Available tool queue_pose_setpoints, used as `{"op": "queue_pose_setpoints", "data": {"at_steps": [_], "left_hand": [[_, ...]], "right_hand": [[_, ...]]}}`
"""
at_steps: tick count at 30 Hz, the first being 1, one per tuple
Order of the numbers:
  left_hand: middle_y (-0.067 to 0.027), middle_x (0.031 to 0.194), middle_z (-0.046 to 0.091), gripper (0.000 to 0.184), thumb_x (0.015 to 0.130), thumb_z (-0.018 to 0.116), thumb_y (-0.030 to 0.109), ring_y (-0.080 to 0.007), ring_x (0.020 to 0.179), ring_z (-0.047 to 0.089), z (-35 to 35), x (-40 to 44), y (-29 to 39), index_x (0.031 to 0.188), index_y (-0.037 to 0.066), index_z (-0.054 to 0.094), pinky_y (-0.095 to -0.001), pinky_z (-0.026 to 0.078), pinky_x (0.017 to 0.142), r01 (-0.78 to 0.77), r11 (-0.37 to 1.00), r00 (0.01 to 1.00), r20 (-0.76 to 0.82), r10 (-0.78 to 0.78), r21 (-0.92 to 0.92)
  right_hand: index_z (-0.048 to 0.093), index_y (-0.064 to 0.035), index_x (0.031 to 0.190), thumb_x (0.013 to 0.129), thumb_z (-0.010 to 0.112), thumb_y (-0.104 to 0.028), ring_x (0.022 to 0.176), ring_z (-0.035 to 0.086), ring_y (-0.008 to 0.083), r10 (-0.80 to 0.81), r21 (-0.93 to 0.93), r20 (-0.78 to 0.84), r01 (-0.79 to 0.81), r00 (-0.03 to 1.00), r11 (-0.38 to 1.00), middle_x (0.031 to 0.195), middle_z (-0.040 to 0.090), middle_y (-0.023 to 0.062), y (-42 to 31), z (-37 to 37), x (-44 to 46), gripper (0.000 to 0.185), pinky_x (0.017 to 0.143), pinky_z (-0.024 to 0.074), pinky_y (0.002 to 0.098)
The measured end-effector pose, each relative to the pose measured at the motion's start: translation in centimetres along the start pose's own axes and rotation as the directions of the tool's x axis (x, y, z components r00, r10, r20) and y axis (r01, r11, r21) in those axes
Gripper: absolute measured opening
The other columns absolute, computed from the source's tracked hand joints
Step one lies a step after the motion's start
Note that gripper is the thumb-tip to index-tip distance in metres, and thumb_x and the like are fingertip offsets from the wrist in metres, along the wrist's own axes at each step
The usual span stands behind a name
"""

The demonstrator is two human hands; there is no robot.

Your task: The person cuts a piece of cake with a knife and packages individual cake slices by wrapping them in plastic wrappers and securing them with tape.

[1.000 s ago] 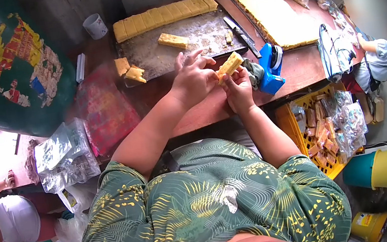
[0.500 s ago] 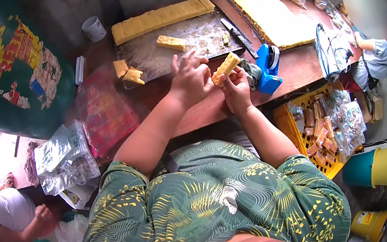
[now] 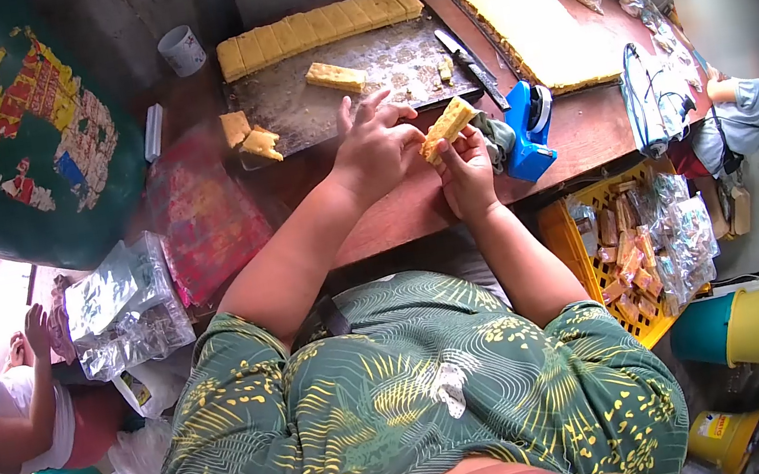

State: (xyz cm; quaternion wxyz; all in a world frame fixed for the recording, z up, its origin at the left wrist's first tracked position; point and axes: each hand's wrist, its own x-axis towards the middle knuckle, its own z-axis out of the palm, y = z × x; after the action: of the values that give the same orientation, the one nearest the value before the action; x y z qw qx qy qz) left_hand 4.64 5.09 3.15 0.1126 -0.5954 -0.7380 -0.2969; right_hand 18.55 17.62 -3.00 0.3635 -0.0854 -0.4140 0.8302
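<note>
My right hand [image 3: 469, 173] grips a yellow cake bar [image 3: 449, 129] from below, holding it tilted above the table's front edge. At the bar's left end is my left hand [image 3: 372, 146], thumb and forefinger drawn together in a pinch and the other fingers raised apart. Whatever that pinch holds is too small to make out. Behind my hands, a dark baking tray [image 3: 278, 94] bears a row of cut cake [image 3: 317, 31] and one loose cake bar [image 3: 335, 77]. Two broken cake pieces [image 3: 260, 144] lie at its front left corner. A knife [image 3: 472, 68] rests along its right edge.
A blue tape dispenser [image 3: 530, 134] stands right of my hands. Beyond is a second tray with a cake sheet [image 3: 535, 29]. A yellow crate [image 3: 564, 242] holds wrapped bars. Plastic bags [image 3: 127, 307] hang at the left; a co-worker [image 3: 25, 412] is below them.
My hands and the held cake bar have barely moved. The co-worker at the left has raised an arm. The view has shifted slightly.
</note>
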Motion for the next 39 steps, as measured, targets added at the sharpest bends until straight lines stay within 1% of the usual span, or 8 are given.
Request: {"op": "queue_pose_setpoints", "data": {"at_steps": [10,13,16,19,23,26,32,39], "left_hand": [[0.0042,0.13,0.064,0.007,0.085,0.077,0.027,-0.0279,0.148,0.04,-0.3,0.4,0.4,0.088,0.021,0.079,-0.0729,0.016,0.119,-0.106,0.988,0.994,-0.001,0.107,0.111],[0.003,0.13,0.064,0.01,0.085,0.077,0.028,-0.0275,0.148,0.04,-0.2,0.6,0.7,0.086,0.018,0.077,-0.0733,0.017,0.119,-0.135,0.981,0.991,0.004,0.136,0.14],[0.0018,0.131,0.063,0.013,0.085,0.076,0.028,-0.027,0.149,0.039,0.1,0.9,0.6,0.085,0.015,0.074,-0.0728,0.017,0.119,-0.151,0.98,0.988,0.004,0.152,0.128],[0.0005,0.132,0.063,0.013,0.086,0.075,0.028,-0.027,0.149,0.038,0.4,1.1,0.0,0.086,0.015,0.073,-0.0718,0.016,0.119,-0.141,0.982,0.99,0.027,0.139,0.125],[-0.0018,0.133,0.062,0.013,0.091,0.071,0.026,-0.0285,0.15,0.037,-0.6,1.3,-0.5,0.088,0.014,0.072,-0.0706,0.016,0.12,0.045,0.996,0.996,0.072,-0.05,0.072],[-0.0002,0.134,0.062,0.011,0.091,0.071,0.026,-0.0288,0.149,0.039,0.8,1.1,-1.3,0.09,0.016,0.072,-0.0708,0.017,0.12,0.053,0.994,0.999,-0.004,-0.053,0.1],[0.0056,0.13,0.064,0.009,0.088,0.078,0.03,-0.0281,0.146,0.044,0.4,0.4,-0.5,0.095,0.025,0.077,-0.0707,0.019,0.119,-0.085,0.996,0.996,-0.021,0.085,-0.024],[0.0068,0.126,0.066,0.007,0.085,0.08,0.028,-0.0261,0.145,0.045,0.1,0.7,-0.3,0.092,0.025,0.08,-0.0704,0.02,0.118,-0.126,0.992,0.992,-0.015,0.126,-0.005]], "right_hand": [[0.046,-0.0095,0.14,0.101,0.068,-0.004,0.122,0.062,0.0176,0.025,-0.076,0.024,-0.023,0.999,0.997,0.132,0.061,0.0057,0.5,-0.9,0.2,0.046,0.105,0.0531,0.0356],[0.045,-0.0067,0.139,0.098,0.072,-0.003,0.112,0.065,0.0166,0.012,-0.042,-0.015,-0.012,1.0,0.999,0.125,0.063,0.0078,0.3,-0.1,0.0,0.049,0.095,0.055,0.0303],[0.045,-0.0068,0.139,0.098,0.072,-0.004,0.113,0.065,0.0167,0.008,-0.039,0.0,-0.008,1.0,0.999,0.125,0.063,0.0082,0.1,0.1,0.0,0.049,0.096,0.0548,0.0303],[0.045,-0.0072,0.138,0.099,0.072,-0.006,0.114,0.066,0.0185,-0.003,-0.044,0.018,0.004,1.0,0.999,0.126,0.064,0.0093,0.3,-0.4,0.1,0.048,0.098,0.0556,0.0328],[0.045,-0.0074,0.138,0.1,0.072,-0.008,0.113,0.067,0.0207,0.005,0.016,0.018,-0.005,1.0,1.0,0.126,0.064,0.0098,0.0,-0.1,0.0,0.047,0.099,0.057,0.0359],[0.045,-0.0075,0.138,0.1,0.071,-0.009,0.113,0.068,0.0215,0.01,0.042,-0.004,-0.01,1.0,0.999,0.125,0.064,0.0098,0.0,-0.1,0.1,0.046,0.099,0.0577,0.0366],[0.046,-0.0081,0.138,0.101,0.071,-0.009,0.114,0.066,0.0204,0.014,0.053,-0.021,-0.013,1.0,0.998,0.125,0.064,0.0093,0.0,-0.2,0.0,0.045,0.099,0.0574,0.0361],[0.046,-0.0078,0.138,0.1,0.072,-0.01,0.113,0.065,0.0184,0.019,0.037,-0.003,-0.019,1.0,0.999,0.123,0.064,0.0084,0.2,-0.6,0.1,0.047,0.098,0.0561,0.0339]]}}
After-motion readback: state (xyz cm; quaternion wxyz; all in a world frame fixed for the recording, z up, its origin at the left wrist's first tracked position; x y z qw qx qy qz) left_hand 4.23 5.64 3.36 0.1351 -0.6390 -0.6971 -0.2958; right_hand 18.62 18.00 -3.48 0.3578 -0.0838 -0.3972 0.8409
